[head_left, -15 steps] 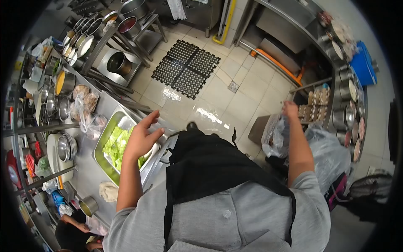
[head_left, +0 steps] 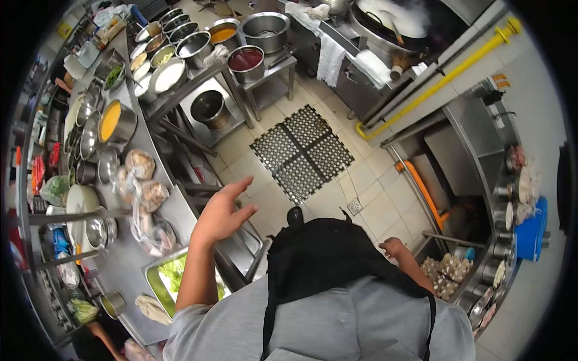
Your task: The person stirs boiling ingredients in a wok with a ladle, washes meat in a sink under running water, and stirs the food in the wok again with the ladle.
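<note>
My left hand (head_left: 223, 212) is open, fingers stretched and thumb apart, with nothing in it. It hangs above the edge of the steel counter, near a metal tray (head_left: 158, 290) of green lettuce leaves (head_left: 174, 272) that my forearm partly covers. My right hand (head_left: 394, 248) is held low at my other side with its fingers curled closed. No object shows in it, and it touches nothing that I can see. Below and beyond it, several pale egg-like rounds (head_left: 445, 278) sit on a low shelf.
Bagged food (head_left: 150, 198), a pot of orange liquid (head_left: 117, 122) and a folded cloth (head_left: 153, 308) lie on the left counter. Ahead are a black floor mat (head_left: 301, 153), a pot of red liquid (head_left: 246, 64), a steaming wok (head_left: 391, 21) and a yellow pipe (head_left: 442, 75). Another person's arm (head_left: 105, 340) shows lower left.
My view has moved forward and turned right, bringing the wok and stove into sight. The lettuce tray has slipped back toward my body. My left hand stays open; my right hand has dropped nearer my side.
</note>
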Available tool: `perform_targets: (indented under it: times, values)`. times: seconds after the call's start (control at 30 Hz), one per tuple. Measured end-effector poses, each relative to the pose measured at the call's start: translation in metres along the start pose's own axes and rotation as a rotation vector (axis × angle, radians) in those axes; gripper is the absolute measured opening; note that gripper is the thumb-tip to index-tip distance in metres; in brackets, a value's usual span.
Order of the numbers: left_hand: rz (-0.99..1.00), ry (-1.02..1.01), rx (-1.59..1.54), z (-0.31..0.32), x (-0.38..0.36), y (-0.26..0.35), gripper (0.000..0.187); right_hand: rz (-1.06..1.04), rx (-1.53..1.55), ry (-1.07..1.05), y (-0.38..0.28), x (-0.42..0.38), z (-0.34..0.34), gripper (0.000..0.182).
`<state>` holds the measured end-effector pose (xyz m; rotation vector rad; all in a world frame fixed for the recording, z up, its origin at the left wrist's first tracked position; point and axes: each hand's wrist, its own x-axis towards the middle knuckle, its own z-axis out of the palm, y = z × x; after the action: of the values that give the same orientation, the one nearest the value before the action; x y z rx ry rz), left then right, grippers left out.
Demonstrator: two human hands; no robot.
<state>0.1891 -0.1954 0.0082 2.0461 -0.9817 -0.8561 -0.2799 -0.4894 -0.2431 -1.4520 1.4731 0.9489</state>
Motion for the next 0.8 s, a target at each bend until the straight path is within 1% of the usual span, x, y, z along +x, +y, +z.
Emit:
perform_targets:
  times: [0.03, 0.07, 0.1, 0.13, 0.17, 0.2, 0.23, 0.27, 0.3, 0.33, 0.4, 0.43, 0.47, 0.5, 0.53, 0.57, 0.6, 0.63, 0.67, 0.7, 0.73, 0.77, 0.8]
  values:
    - [0.039, 0.01, 0.031, -0.005, 0.022, 0.013, 0.057, 0.013, -0.087, 0.02, -0.01, 0.009, -0.008, 0.05]
    - [0.09, 0.025, 0.058, -0.009, 0.047, 0.025, 0.057, -0.001, -0.083, 0.015, -0.022, 0.019, -0.024, 0.05]
    - [0.253, 0.055, 0.163, -0.003, 0.075, 0.019, 0.057, -0.163, -0.094, 0.215, -0.029, 0.031, -0.038, 0.051]
    - [0.264, 0.053, 0.169, 0.001, 0.098, 0.031, 0.057, -0.323, -0.099, 0.427, -0.037, 0.046, -0.058, 0.051]
    - [0.2, -0.013, 0.119, 0.006, 0.124, 0.052, 0.057, -0.365, 0.013, 0.493, -0.053, 0.066, -0.088, 0.046]
    - [0.138, -0.087, 0.076, 0.012, 0.148, 0.066, 0.056, -0.385, 0.005, 0.574, -0.079, 0.067, -0.118, 0.051]
    - [0.306, -0.067, 0.157, 0.025, 0.175, 0.059, 0.056, -0.397, -0.004, 0.649, -0.117, 0.056, -0.151, 0.055]
    - [0.34, -0.073, 0.167, 0.027, 0.2, 0.078, 0.056, -0.516, 0.092, 0.802, -0.148, 0.06, -0.189, 0.056]
    - [0.244, -0.146, 0.164, 0.03, 0.219, 0.098, 0.057, -0.634, 0.18, 0.948, -0.177, 0.063, -0.224, 0.057]
    - [0.14, -0.212, 0.162, 0.034, 0.237, 0.116, 0.057, -0.666, 0.266, 0.979, -0.216, 0.046, -0.264, 0.058]
    - [0.21, -0.16, 0.169, 0.039, 0.269, 0.131, 0.058, -0.719, 0.371, 1.045, -0.293, -0.006, -0.348, 0.059]
    - [0.165, -0.14, 0.191, 0.028, 0.284, 0.143, 0.058, -0.743, 0.417, 1.077, -0.334, -0.022, -0.386, 0.058]
    - [0.12, -0.127, 0.189, 0.025, 0.3, 0.155, 0.058, -0.733, 0.398, 1.115, -0.364, -0.026, -0.425, 0.058]
    - [0.05, -0.143, 0.226, 0.02, 0.31, 0.172, 0.059, -0.738, 0.343, 1.246, -0.392, -0.018, -0.458, 0.06]
    - [0.058, -0.139, 0.226, 0.022, 0.325, 0.179, 0.059, -0.675, 0.316, 1.198, -0.419, -0.022, -0.486, 0.063]
    - [0.04, -0.135, 0.246, 0.022, 0.337, 0.184, 0.058, -0.618, 0.289, 1.121, -0.445, -0.019, -0.514, 0.075]
    - [0.019, -0.133, 0.264, 0.024, 0.348, 0.186, 0.057, -0.629, 0.204, 1.192, -0.468, 0.012, -0.537, 0.076]
    - [0.021, -0.093, 0.272, 0.027, 0.358, 0.186, 0.057, -0.605, 0.267, 1.001, -0.488, 0.008, -0.555, 0.073]
    - [0.03, -0.082, 0.257, 0.029, 0.369, 0.191, 0.057, -0.552, 0.357, 0.951, -0.51, 0.018, -0.57, 0.061]
    - [0.005, -0.071, 0.232, 0.029, 0.379, 0.198, 0.057, -0.67, 0.466, 0.692, -0.528, 0.071, -0.596, 0.047]
    - [-0.022, -0.064, 0.207, 0.029, 0.389, 0.203, 0.057, -0.585, 0.617, 0.516, -0.543, 0.109, -0.611, 0.034]
    - [-0.062, -0.099, 0.169, 0.029, 0.399, 0.205, 0.057, -0.563, 0.731, 0.507, -0.548, 0.104, -0.614, 0.029]
    - [-0.057, -0.099, 0.164, 0.029, 0.408, 0.205, 0.057, -0.536, 0.852, 0.493, -0.548, 0.094, -0.607, 0.024]
